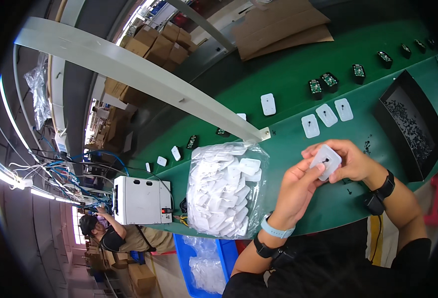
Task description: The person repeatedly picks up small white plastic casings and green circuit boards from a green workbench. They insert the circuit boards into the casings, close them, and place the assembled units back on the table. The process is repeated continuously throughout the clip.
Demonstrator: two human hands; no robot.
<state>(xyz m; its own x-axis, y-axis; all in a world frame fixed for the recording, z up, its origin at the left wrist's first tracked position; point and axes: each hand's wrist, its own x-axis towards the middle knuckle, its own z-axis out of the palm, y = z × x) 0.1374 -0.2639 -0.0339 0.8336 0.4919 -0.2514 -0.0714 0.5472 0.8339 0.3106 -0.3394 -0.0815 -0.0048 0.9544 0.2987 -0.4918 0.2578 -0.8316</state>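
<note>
Between my two hands is a white rounded plastic cover (332, 158) with a small black part at its middle. My left hand (298, 186) is closed on its near left side, thumb pressed close to the black part. My right hand (354, 158) grips the far and right edges, its fingers partly hidden behind the cover. Just beyond my hands, three similar covers lie in a row, the middle one (326, 115) among them, each with a black part on it. To the left of my hands, a clear plastic bag (255, 196) lies spread with a heap of white covers (219, 193).
A black tray (389, 107) of tiny black parts sits at the right. Black housings with green circuit boards (358, 73) line the green belt beyond the bench. A metal post (144, 74) slants across. At left are a white machine (144, 201), a blue bin (185, 263) and another person (129, 238).
</note>
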